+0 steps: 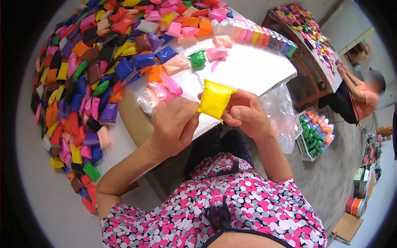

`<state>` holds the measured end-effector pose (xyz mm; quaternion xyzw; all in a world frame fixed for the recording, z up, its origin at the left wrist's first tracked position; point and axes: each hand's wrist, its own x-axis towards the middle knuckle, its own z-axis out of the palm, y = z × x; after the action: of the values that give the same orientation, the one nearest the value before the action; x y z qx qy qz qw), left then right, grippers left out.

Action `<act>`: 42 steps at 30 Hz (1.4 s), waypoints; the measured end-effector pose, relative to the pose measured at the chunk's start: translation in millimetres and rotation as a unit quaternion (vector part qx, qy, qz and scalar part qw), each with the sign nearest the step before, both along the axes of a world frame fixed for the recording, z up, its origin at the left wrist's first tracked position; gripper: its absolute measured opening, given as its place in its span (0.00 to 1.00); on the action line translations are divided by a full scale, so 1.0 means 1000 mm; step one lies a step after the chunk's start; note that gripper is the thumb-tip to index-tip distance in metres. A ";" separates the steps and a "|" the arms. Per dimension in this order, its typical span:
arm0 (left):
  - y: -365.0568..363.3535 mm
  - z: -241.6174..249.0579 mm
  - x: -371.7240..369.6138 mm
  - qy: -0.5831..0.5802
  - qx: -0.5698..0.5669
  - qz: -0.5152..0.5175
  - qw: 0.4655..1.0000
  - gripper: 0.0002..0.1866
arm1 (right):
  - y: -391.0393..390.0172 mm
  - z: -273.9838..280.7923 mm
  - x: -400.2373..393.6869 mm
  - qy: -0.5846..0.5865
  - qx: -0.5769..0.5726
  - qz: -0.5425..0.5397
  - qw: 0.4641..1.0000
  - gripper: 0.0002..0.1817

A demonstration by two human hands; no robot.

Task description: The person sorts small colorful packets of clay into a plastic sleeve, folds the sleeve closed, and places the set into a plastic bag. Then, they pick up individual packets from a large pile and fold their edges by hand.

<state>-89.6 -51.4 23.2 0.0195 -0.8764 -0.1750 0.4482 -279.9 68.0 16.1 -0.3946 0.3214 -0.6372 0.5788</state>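
Pink, black and white patterned fabric [231, 206] on the person's chest fills the bottom of the view, and above it both hands meet over the table's near edge. Left of them a heap of coloured packets [82, 82] covers the white table [256, 66]; the left hand [175, 126] pinches the yellow packet [214, 99] by its lower left corner, and the right hand [246, 111] pinches its right edge. Further right, a basket of packets [316, 134] sits on the floor near another seated person [359, 99].
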 end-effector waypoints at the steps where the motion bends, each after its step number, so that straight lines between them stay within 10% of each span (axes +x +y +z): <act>1: 0.000 0.001 0.000 -0.014 0.017 -0.003 1.000 0.07 | -0.004 0.001 -0.001 -0.039 -0.013 0.024 0.999 0.32; 16: -0.065 0.037 0.011 -0.088 0.212 0.106 0.968 0.20 | -0.084 0.010 -0.022 0.384 -0.005 -0.059 0.922 0.31; 33: -0.093 0.023 0.016 -0.345 0.357 0.041 0.867 0.29 | -0.118 -0.006 -0.004 0.528 -0.091 -0.040 0.843 0.30; 42: -0.091 0.017 0.017 -0.275 0.333 0.019 0.902 0.30 | -0.116 -0.008 -0.004 0.577 -0.093 -0.034 0.811 0.33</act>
<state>-72.1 -142.3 40.4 0.2314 -0.8549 -0.4357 0.1604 -283.5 -48.5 8.5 -0.7303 0.5491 -0.3381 0.2254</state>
